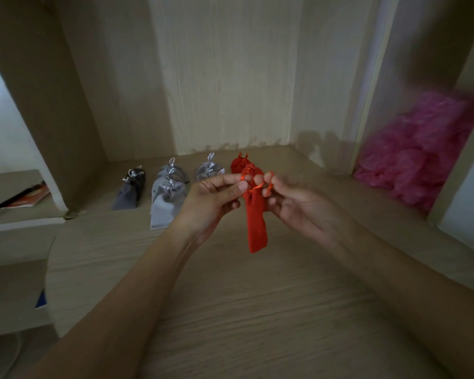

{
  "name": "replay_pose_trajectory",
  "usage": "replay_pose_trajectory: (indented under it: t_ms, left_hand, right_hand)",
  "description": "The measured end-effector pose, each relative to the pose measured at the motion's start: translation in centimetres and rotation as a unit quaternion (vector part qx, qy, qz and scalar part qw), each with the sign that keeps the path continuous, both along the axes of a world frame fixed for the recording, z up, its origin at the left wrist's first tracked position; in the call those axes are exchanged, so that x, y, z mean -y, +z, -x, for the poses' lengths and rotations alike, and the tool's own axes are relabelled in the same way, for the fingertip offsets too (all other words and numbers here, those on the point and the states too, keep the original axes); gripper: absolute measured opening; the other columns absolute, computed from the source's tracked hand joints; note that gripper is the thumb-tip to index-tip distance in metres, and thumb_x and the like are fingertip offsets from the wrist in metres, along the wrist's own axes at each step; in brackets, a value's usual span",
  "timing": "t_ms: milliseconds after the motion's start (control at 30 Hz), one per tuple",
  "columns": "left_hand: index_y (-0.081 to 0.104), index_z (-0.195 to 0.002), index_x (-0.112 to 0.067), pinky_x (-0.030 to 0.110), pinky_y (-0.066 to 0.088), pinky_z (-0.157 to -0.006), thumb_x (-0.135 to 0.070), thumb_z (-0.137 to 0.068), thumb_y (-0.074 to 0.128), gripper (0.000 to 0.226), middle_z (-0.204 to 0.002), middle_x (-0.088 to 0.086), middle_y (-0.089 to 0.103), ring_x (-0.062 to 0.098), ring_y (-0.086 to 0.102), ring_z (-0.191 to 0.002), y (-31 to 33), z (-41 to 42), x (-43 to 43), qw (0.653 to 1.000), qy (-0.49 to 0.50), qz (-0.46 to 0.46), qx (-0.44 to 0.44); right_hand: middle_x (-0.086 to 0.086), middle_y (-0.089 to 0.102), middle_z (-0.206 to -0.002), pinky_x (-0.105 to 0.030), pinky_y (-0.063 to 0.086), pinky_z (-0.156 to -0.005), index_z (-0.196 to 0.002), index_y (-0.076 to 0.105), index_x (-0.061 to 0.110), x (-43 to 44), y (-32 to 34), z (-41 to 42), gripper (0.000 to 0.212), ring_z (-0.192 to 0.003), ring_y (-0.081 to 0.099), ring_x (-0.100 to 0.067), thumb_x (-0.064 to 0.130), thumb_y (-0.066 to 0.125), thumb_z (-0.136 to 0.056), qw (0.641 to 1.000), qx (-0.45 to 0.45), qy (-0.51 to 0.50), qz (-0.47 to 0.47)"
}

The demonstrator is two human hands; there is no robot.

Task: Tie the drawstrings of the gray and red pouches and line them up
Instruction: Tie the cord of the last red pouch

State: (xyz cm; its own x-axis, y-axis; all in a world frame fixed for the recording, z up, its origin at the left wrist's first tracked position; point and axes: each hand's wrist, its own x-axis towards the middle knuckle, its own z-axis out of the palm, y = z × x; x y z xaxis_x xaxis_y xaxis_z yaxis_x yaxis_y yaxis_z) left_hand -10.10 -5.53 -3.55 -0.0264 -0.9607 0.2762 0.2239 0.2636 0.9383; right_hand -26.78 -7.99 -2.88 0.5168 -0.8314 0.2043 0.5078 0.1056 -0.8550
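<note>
Wooden surface: seen nearest the lens; it is crossed by both bare forearms, which are raised above it.
Side shelf: set at the far left; flat printed items are laid on it.
Dark gray pouch: laid at the left end of the row near the back wall; its neck is tied with silver cord.
Light gray pouches: laid just right of the dark one, in two columns; the necks are tied with silver cord.
Left hand: held above the surface; one loop of the red drawstring is pinched between thumb and forefinger.
Red pouch: hung by its drawstring between both hands, with the neck gathered.
Tied red pouches: laid behind the hands at the right end of the row, partly hidden.
Right hand: held opposite the left; the other part of the drawstring is pinched in curled fingertips.
Pink heap: piled in the right compartment; it is blurred, and possibly made up of thin plastic bags.
</note>
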Motion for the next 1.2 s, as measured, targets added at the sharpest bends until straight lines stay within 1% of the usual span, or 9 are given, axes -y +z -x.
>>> replay_pose_trajectory:
  t_ms: [100,267,433,533,633,733,800,967,1200]
  left_hand:
    - [0.073,-0.085,-0.012,0.017,0.045,-0.064,-0.016,-0.073,0.063,0.016,-0.072,-0.005,0.069,0.002,0.057,-0.062,0.1,-0.1,-0.1,0.999,-0.021,-0.01,-0.034]
    - [0.071,-0.081,-0.018,0.011,0.039,-0.05,-0.024,-0.068,0.067,0.014,-0.07,-0.009,0.065,-0.001,0.049,-0.055,0.4,-0.1,-0.2,0.992,-0.085,-0.025,-0.091]
    - [0.072,-0.085,-0.013,0.012,0.038,-0.053,-0.012,-0.084,0.056,0.016,-0.064,-0.009,0.064,0.001,0.042,-0.052,0.1,0.0,0.0,0.999,-0.032,-0.023,0.002]
    - [0.068,-0.1,-0.003,0.024,0.043,-0.068,-0.005,-0.088,0.057,0.017,-0.074,0.003,0.068,0.012,0.05,-0.065,-0.3,-0.1,0.1,0.99,0.041,-0.007,0.136]
    - [0.069,-0.1,-0.009,0.028,0.042,-0.071,-0.002,-0.087,0.059,0.018,-0.086,0.02,0.067,0.019,0.051,-0.071,-0.6,0.3,0.0,0.974,0.05,-0.006,0.22]
    - [0.07,-0.101,-0.005,0.016,0.041,-0.062,-0.002,-0.085,0.061,0.018,-0.075,0.003,0.067,0.004,0.05,-0.063,-0.4,0.3,0.1,0.983,0.086,-0.006,0.164]
    - [0.07,-0.098,-0.004,0.015,0.045,-0.063,-0.003,-0.083,0.061,0.018,-0.074,-0.001,0.07,0.005,0.057,-0.065,-0.2,0.0,0.2,0.994,0.061,-0.018,0.085]
    - [0.074,-0.085,-0.009,0.013,0.038,-0.051,-0.003,-0.082,0.057,0.018,-0.064,-0.001,0.067,0.004,0.053,-0.053,0.2,0.1,-0.1,0.999,-0.018,-0.04,0.018]
    - [0.069,-0.099,0.0,0.015,0.041,-0.056,-0.006,-0.08,0.064,0.021,-0.068,0.002,0.068,0.005,0.051,-0.056,-0.1,-0.1,0.1,0.994,0.023,-0.029,0.105]
  right_hand:
    - [0.0,0.073,-0.087,-0.015,0.05,-0.064,-0.077,0.077,0.015,0.2,-0.2,0.5,0.014,-0.074,0.065,-0.005,0.018,0.07,-0.066,0.997,-0.059,-0.015,0.054]
    - [0.0,0.074,-0.086,-0.018,0.053,-0.074,-0.077,0.077,0.015,0.2,-0.1,0.4,0.012,-0.077,0.066,-0.007,0.017,0.07,-0.067,0.993,-0.073,-0.029,0.087]
    - [-0.005,0.074,-0.092,-0.023,0.053,-0.081,-0.086,0.075,0.011,0.0,-0.4,0.4,0.014,-0.088,0.068,-0.013,0.012,0.069,-0.073,0.979,-0.116,-0.08,0.15]
    - [0.002,0.074,-0.084,-0.016,0.051,-0.075,-0.086,0.072,0.012,0.1,-0.7,0.0,0.014,-0.081,0.067,-0.005,0.001,0.07,-0.079,0.939,-0.191,-0.169,0.231]
    - [0.005,0.072,-0.086,-0.024,0.052,-0.083,-0.081,0.072,0.019,0.4,-1.2,-0.1,0.016,-0.084,0.067,-0.008,0.004,0.071,-0.079,0.871,-0.252,-0.237,0.35]
    - [0.007,0.065,-0.087,-0.019,0.048,-0.082,-0.085,0.072,0.012,0.8,-1.3,0.2,0.009,-0.086,0.062,-0.005,0.009,0.068,-0.078,0.784,-0.308,-0.281,0.46]
    - [0.009,0.063,-0.086,-0.015,0.045,-0.08,-0.086,0.072,0.011,1.0,-1.2,0.4,0.009,-0.086,0.06,-0.003,0.01,0.068,-0.078,0.769,-0.316,-0.293,0.473]
    - [0.006,0.071,-0.08,-0.02,0.052,-0.074,-0.082,0.072,0.021,0.3,-1.2,0.0,0.017,-0.077,0.065,-0.005,0.004,0.071,-0.08,0.884,-0.249,-0.23,0.323]
    - [0.005,0.07,-0.065,-0.014,0.049,-0.059,-0.081,0.072,0.014,-0.1,-0.9,-0.3,0.011,-0.061,0.064,-0.003,0.003,0.072,-0.078,0.915,-0.208,-0.23,0.258]
